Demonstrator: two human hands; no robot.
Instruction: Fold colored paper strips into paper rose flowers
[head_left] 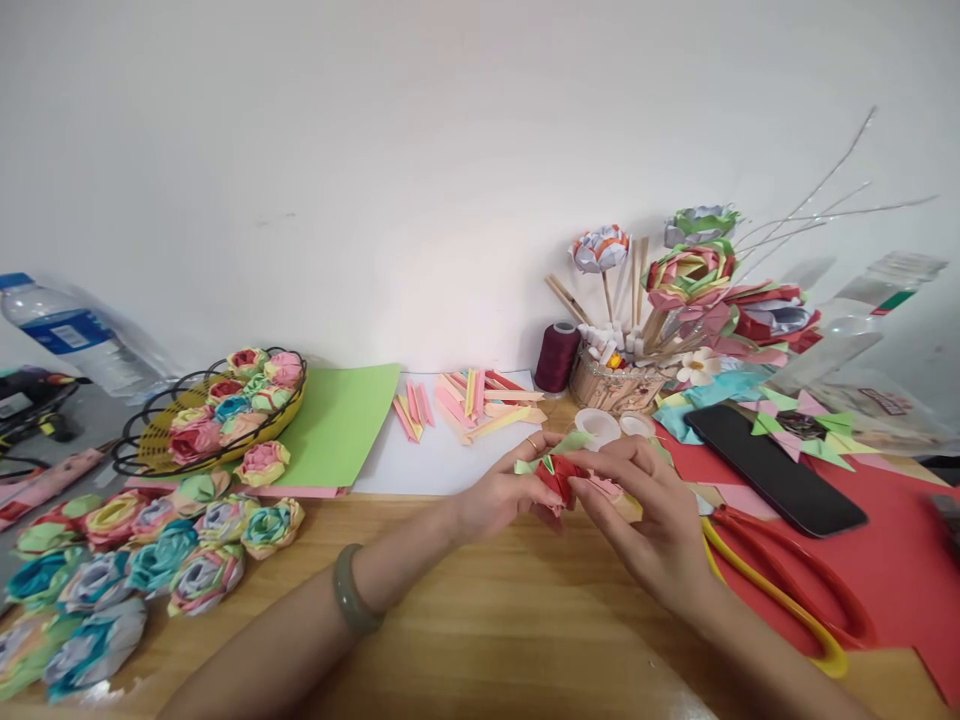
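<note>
Both hands meet over the middle of the wooden table around a small folded paper flower [553, 474] in red, green and pink. My left hand [496, 500], with a ring on one finger and a bangle [352, 590] on the forearm, is closed on the flower's left side. From the right, my right hand [643, 500] pinches its red part with thumb and fingertips. The fingers cover part of the flower. Behind the hands, folded paper strips [472, 402] in pink, yellow and red lie on a white sheet [405, 470].
At left, a yellow basket [150, 447] holds paper flowers, and several more paper flowers [163, 557] lie before it. Red-and-yellow-handled scissors [795, 590] and a black phone [776, 470] lie at right. Behind stand a thread spool [557, 358] and a wooden holder [615, 386] with sticks.
</note>
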